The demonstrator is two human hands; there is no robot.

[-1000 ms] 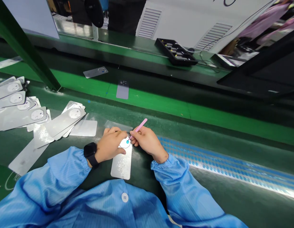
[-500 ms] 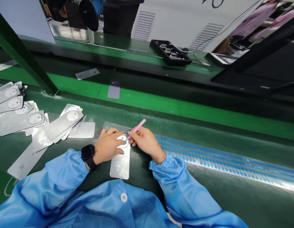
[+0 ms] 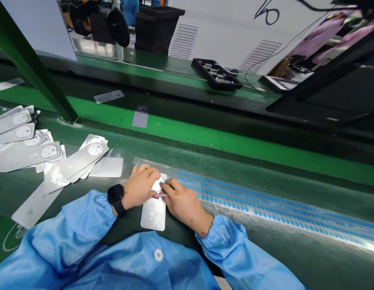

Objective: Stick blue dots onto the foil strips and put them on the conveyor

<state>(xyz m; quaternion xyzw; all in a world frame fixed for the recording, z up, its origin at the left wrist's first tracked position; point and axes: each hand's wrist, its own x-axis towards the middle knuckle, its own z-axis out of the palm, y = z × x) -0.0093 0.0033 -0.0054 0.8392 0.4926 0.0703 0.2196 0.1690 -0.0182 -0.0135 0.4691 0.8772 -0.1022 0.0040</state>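
A pale rectangular panel (image 3: 153, 215) with a white round area at its upper end lies on the bench before me. My left hand (image 3: 141, 186), a black watch at its wrist, rests bent-fingered on the panel's left edge, pressing it down. My right hand (image 3: 187, 204) keeps pink tweezers (image 3: 162, 195) tucked under its fingers, the shaft lying crosswise over the panel. The right index fingertip touches a small blue dot sticker (image 3: 160, 183) on the round area. To the right stretches a clear sheet with rows of blue dots (image 3: 235, 198), one end partly behind my right hand.
Several similar panels (image 3: 81, 161) lie in overlapping piles at the left. Two loose panels, one grey (image 3: 140, 116), lie farther back. A black tray (image 3: 217, 74) stands on the rear ledge. A green post (image 3: 38, 68) rises at left, and a dark frame (image 3: 331, 88) overhangs the right.
My right hand has turned over and the tweezers have swung from pointing up to lying flat. Its index finger is now at the blue dot. My left fingers have drawn back and curled.
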